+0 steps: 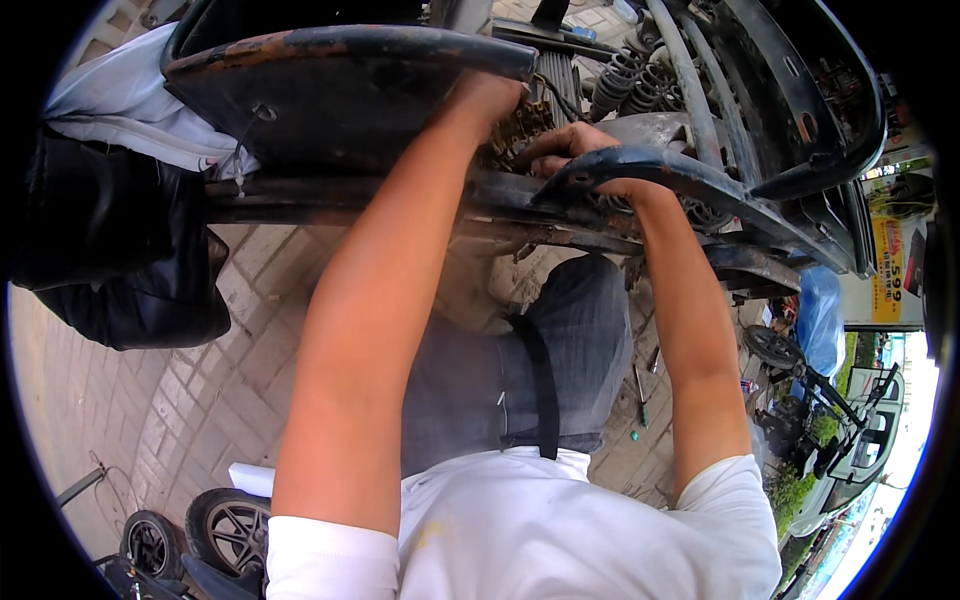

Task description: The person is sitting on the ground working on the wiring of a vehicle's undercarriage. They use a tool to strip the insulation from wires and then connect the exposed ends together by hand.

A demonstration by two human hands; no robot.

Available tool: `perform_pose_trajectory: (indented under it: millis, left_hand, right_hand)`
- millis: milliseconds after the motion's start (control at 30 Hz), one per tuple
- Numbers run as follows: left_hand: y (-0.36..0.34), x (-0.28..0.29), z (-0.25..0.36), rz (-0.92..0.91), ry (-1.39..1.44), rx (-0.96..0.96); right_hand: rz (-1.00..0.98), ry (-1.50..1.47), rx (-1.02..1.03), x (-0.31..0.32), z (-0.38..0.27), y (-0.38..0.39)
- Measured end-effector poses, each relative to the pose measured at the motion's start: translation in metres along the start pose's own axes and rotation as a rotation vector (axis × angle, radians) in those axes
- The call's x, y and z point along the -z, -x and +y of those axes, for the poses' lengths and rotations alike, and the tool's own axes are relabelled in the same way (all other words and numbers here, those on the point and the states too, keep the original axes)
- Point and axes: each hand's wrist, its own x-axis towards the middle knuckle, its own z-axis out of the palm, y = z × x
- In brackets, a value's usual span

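Both my arms reach forward into a rusty black metal vehicle frame (350, 50). My left hand (488, 98) is down behind the end of the frame's upper rail, beside a brownish, dirty metal part (522, 128). Its fingers are hidden there. On the other side of that part is my right hand (572, 146), its fingers bent and closed in toward it. Whatever lies between those fingertips is too small or covered to make out. A curved black frame bar (650, 160) crosses in front of my right wrist.
Coil springs (618, 80) stand beyond my hands. Black padded material (110, 240) and pale cloth (130, 90) hang at the left. A screwdriver (642, 400) lies on the paving to the right. Wheels (232, 530) are at the lower left, a blue plastic sheet (820, 315) at the right.
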Motion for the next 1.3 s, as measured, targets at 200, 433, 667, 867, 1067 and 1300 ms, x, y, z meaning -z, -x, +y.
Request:
perform_pose_trajectory:
  millis: [200, 433, 667, 867, 1067, 1300]
  left_hand:
    - [0.001, 0.000, 0.002, -0.015, 0.034, -0.009]
    - [0.004, -0.004, 0.004, 0.040, -0.119, -0.002]
    - [0.000, -0.002, -0.004, 0.027, -0.060, -0.088]
    - [-0.009, -0.002, -0.010, 0.038, -0.167, -0.148]
    - [-0.009, -0.005, -0.011, 0.024, -0.163, -0.147]
    - [-0.017, -0.004, -0.022, 0.005, -0.209, -0.186]
  right_hand:
    - [-0.095, 0.224, 0.094, 0.009, -0.012, -0.003]
    - [-0.081, 0.214, 0.123, 0.010, -0.002, 0.003]
    - [-0.166, 0.487, 0.080, -0.001, -0.032, -0.020]
    - [-0.321, 0.564, 0.015, 0.001, -0.043, -0.025]
    - [-0.300, 0.581, -0.032, -0.001, -0.045, -0.020]
    - [-0.335, 0.584, 0.005, 0.000, -0.043, -0.028]
